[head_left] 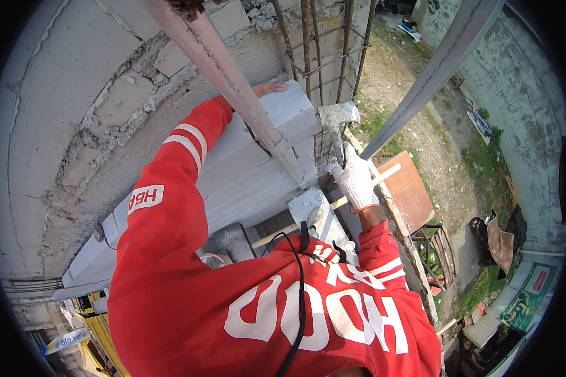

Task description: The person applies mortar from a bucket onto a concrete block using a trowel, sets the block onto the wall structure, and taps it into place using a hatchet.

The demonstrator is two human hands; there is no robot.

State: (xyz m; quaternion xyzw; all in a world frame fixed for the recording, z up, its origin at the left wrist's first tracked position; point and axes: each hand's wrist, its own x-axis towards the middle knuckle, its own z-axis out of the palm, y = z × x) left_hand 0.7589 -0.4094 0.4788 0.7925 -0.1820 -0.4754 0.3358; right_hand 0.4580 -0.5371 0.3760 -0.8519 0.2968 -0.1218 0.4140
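My bare left hand (pixel 270 89) lies flat on top of a pale grey-white building block (pixel 286 113), near its far end. Its fingers are stretched out, and a slanting pole hides part of the wrist. The block sits on a wall of similar blocks (pixel 245 182). In its white knitted glove, my right hand (pixel 356 182) is closed round the handle of a trowel (pixel 339 115). The trowel's broad grey blade looks caked with mortar and points away from me, just right of the block's end.
Two slanting metal poles (pixel 223 69) (pixel 433 78) cross the view. Upright rusty rebar (pixel 306 44) stands beyond the block. A rough plastered wall (pixel 75 94) rises at left. Below at right lie the ground (pixel 415 75), a brown board (pixel 405 188) and a wooden rail (pixel 399 220).
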